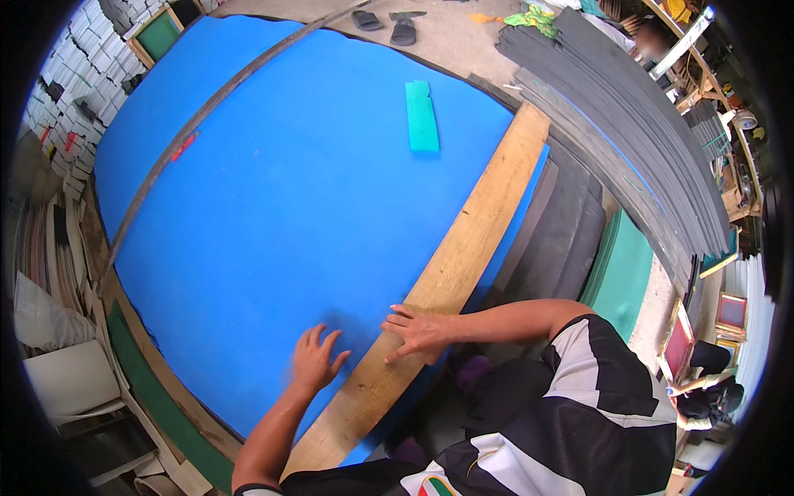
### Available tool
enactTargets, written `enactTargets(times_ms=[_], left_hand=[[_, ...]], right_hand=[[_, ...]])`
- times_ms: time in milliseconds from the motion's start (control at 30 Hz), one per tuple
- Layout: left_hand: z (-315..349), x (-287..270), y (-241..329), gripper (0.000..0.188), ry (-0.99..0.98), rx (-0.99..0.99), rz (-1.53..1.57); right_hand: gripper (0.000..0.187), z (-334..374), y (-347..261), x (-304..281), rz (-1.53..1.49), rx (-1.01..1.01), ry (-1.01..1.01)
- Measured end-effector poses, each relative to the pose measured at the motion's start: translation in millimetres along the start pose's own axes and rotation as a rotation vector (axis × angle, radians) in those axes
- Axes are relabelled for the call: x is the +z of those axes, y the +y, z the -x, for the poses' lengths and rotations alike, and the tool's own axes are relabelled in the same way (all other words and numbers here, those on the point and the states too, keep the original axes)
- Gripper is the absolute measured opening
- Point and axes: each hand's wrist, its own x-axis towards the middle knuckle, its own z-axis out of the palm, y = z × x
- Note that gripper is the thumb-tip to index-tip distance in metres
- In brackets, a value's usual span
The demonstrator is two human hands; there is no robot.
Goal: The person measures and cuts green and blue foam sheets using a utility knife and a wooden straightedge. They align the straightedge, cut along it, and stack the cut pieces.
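Observation:
A large blue sheet (273, 223) spreads out in front of me. Across its right part lies a long wooden board (463, 240), running from near my body to the far right corner. My right hand (413, 331) rests on the board, fingers spread, gripping nothing. Just left of the board, my left hand (317, 360) hovers over or lightly touches the blue sheet, its fingers apart and holding nothing. A strip of blue shows beyond the board's right edge. Farther off on the sheet lies a green ridged strip (422, 117).
A thin dark strip (207, 112) crosses the sheet's left side, with a small red tool (184, 146) beside it. Dark sheets (558, 223) and green sheets (620, 264) are stacked at right. Slippers (403, 31) lie beyond. Another person (707, 393) is at the far right.

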Motion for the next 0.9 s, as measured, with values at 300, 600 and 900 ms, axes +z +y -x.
enactTargets(times_ms=[300,600,900], left_hand=[[-38,30,75,0.105,-0.176,-0.115,-0.211],[-26,31,58,0.037,0.165,0.049,-0.25],[-41,-93,68,0.011,0.289,0.002,-0.287]], right_hand=[[0.103,36,-26,11,-0.025,-0.049,-0.062],[0.098,20,-23,6,-0.037,-0.026,-0.012],[0.087,-8,4,33,-0.02,0.008,-0.109]])
